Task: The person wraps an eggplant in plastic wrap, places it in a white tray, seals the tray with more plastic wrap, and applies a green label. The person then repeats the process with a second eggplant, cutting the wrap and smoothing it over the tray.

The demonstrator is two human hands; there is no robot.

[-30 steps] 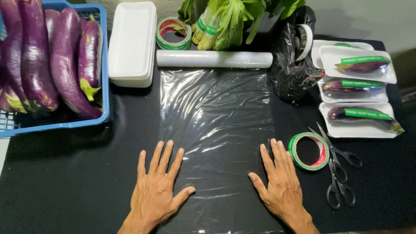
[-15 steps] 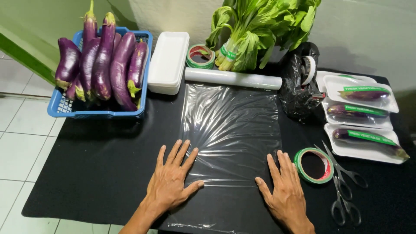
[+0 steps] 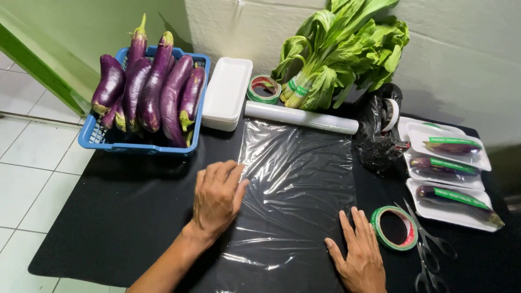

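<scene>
The left hand (image 3: 217,198) lies palm down, fingers loosely together, on the left edge of the clear plastic sheet (image 3: 296,190). The right hand (image 3: 358,255) rests flat with fingers spread at the sheet's lower right corner. The sheet stretches flat on the black table (image 3: 125,217) between both hands, running back to its roll (image 3: 301,117). A green tape ring (image 3: 394,228) and scissors (image 3: 429,255) lie just right of the right hand.
</scene>
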